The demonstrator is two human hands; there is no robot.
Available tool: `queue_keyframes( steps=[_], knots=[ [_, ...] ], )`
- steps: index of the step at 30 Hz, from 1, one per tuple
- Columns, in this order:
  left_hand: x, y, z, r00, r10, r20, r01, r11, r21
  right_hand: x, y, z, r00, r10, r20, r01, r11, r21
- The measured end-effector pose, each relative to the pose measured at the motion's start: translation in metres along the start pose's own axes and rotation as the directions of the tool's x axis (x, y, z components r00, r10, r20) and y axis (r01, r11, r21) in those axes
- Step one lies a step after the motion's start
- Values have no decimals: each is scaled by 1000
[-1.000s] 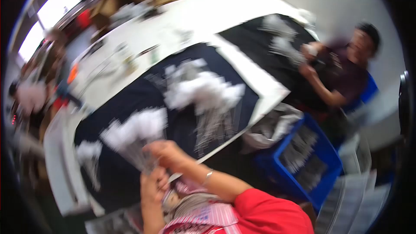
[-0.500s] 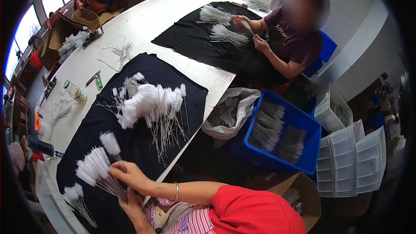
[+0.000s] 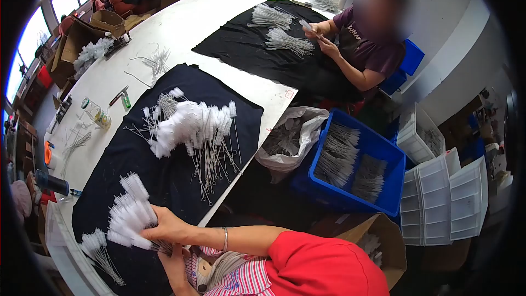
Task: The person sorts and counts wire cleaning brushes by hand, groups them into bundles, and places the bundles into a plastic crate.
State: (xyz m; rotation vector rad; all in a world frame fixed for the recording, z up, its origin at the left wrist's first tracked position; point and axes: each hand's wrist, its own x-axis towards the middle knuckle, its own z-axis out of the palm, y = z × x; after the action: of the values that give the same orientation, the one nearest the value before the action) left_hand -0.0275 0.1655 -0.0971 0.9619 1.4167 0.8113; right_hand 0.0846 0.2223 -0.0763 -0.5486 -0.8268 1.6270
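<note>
A bundle of white bottle brushes [image 3: 130, 216] with wire stems is held above the dark cloth at the lower left. Its bristle heads fan up and to the left. My right hand [image 3: 164, 225], with a bangle at the wrist, closes round the bundle just below the heads. Below it, my left hand [image 3: 174, 266] grips the wire stems, its fingers partly hidden by my right hand and arm. A smaller bunch of brushes [image 3: 98, 246] lies on the cloth to the left. Farther up the cloth is a large pile of brushes [image 3: 192, 126].
A dark cloth [image 3: 230, 98] covers part of the white table [image 3: 181, 33]. Across it, a co-worker [image 3: 367, 44] handles a brush beside two brush piles. To the right stand a white sack [image 3: 290, 159], a blue bin [image 3: 318, 181] of brushes and white crates [image 3: 438, 197]. A glass jar [image 3: 97, 115] stands left.
My right hand has gone from pinching a single brush beside the bundle to closing round the bundle; that brush now sits among the others. The co-worker's hands have shifted.
</note>
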Motion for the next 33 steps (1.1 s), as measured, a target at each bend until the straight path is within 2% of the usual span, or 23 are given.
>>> queue_keyframes(
  steps=[1, 2, 3, 4, 6, 10, 12, 13, 14, 15, 16, 18, 19, 20, 21, 22, 23, 25, 27, 29, 31, 33],
  knots=[
    [4, -7, -2, 1000, 1, 0, -1, 1000, 0, 0, 2, -1, 1000, -1, 1, 1, 1000, 0],
    [12, -21, -6, 963, 267, -33, -262, 959, 112, 1, 4, -1, 1000, 6, -1, -6, 999, 33],
    [14, -22, -4, 857, 514, -36, -494, 840, 227, 1, 4, 0, 1000, 15, -3, -15, 998, 66],
    [13, -23, -4, 857, 514, -37, -494, 840, 226, 0, 4, 1, 999, 32, -10, -31, 996, 82],
    [8, -24, 1, 859, 464, -217, -440, 885, 154, 1, 5, 4, 999, 36, -6, -36, 996, 85],
    [6, -24, 3, 851, 469, -235, -434, 881, 187, 1, 8, 5, 1000, 31, 1, -31, 999, 39],
    [6, -19, 11, 721, 618, -314, -557, 786, 267, 2, 11, 5, 1000, 22, -3, -22, 999, -23],
    [6, -17, 11, 723, 616, -313, -555, 787, 268, 2, 12, 5, 1000, 12, -3, -13, 996, -86],
    [7, -17, 10, 726, 633, -270, -541, 767, 346, 1, 12, 4, 1000, 15, -3, -15, 996, -83],
    [8, -16, 9, 730, 645, -226, -523, 740, 423, -2, 8, 3, 999, -4, -48, -4, 986, -167],
    [11, -17, 7, 731, 642, -233, -515, 742, 430, -5, 4, 3, 996, -23, -87, 1, 969, -248],
    [21, -28, -3, 778, 580, -239, -515, 808, 285, -9, 15, -6, 961, -162, -222, 48, 895, -443],
    [24, -37, -15, 907, 328, -263, -309, 945, 112, -13, 3, -7, 963, 13, -270, -40, 994, -97],
    [14, -24, -14, 930, 234, -282, -242, 970, 6, -13, 7, -20, 921, -240, -306, 77, 884, -461],
    [6, -11, -7, 948, 146, -283, -183, 977, -108, -12, 12, -33, 872, -290, -395, 113, 904, -413],
    [4, -10, -11, 955, 121, -271, -176, 966, -190, -17, 3, -44, 837, -310, -452, 139, 918, -372],
    [3, -9, -14, 964, 101, -247, -169, 947, -273, -29, -10, -60, 831, -147, -536, -7, 962, -274],
    [2, -4, -19, 970, 76, -232, -148, 937, -316, -41, -35, -83, 743, -82, -664, 58, 997, -59],
    [6, 1, -16, 973, 131, -188, -180, 944, -276, -44, -38, -120, 626, -192, -756, 269, 963, -21],
    [12, 6, -6, 975, 155, -159, -193, 945, -264, -52, -56, -151, 575, -215, -790, 284, 957, -53],
    [18, 13, 7, 990, 136, -32, -139, 925, -354, -55, -72, -177, 511, -167, -843, 252, 967, -39],
    [25, 19, 18, 994, 97, 56, -72, 935, -347, -58, -83, -198, 487, -143, -862, 222, 974, -36]
  ],
)
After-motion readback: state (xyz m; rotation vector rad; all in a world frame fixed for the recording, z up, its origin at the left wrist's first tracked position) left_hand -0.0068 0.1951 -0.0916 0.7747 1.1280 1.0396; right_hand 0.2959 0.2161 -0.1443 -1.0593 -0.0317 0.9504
